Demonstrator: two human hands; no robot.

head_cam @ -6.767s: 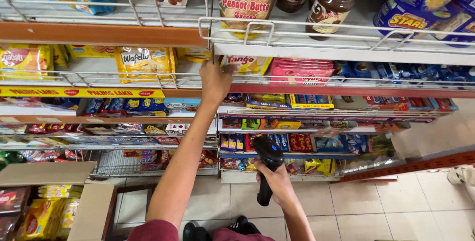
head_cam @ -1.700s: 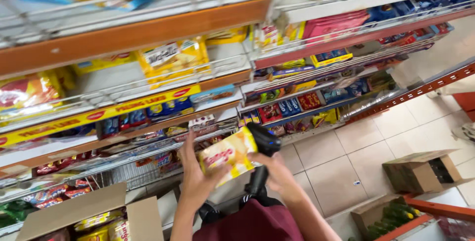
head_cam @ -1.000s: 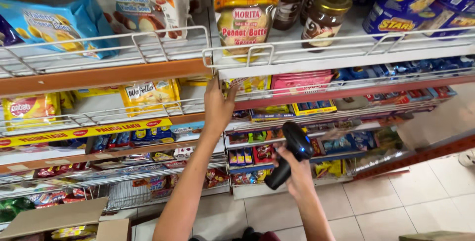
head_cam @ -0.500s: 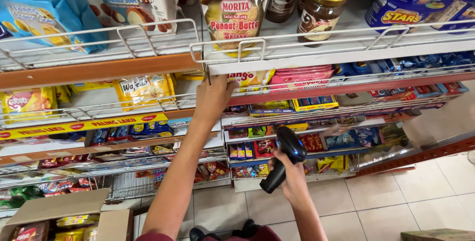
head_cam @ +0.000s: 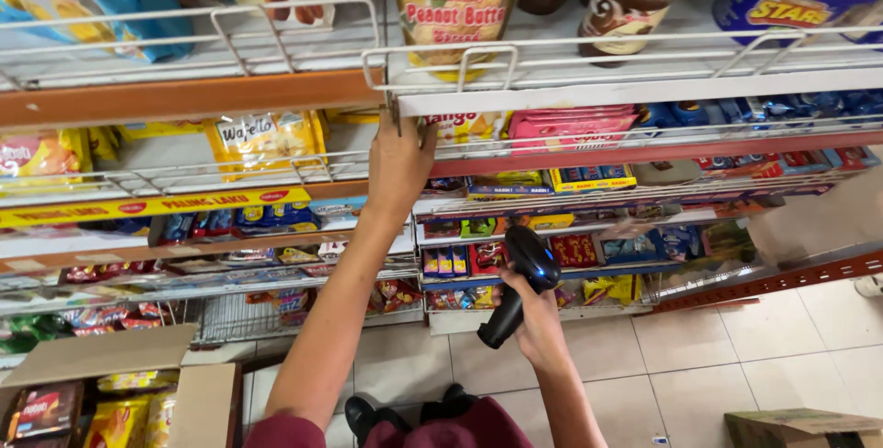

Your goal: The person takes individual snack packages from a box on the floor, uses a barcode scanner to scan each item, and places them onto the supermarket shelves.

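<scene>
- My left hand (head_cam: 399,158) presses the yellow snack pack (head_cam: 464,126) onto its shelf (head_cam: 644,149), pack just beyond my fingertips.
- My right hand (head_cam: 532,319) grips the black scanner (head_cam: 517,282), hanging below; pack looks nearly shelved.

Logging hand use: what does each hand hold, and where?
Right hand grips the black handheld scanner by its handle. Left hand reaches the yellow snack packet; grip hidden.
</scene>
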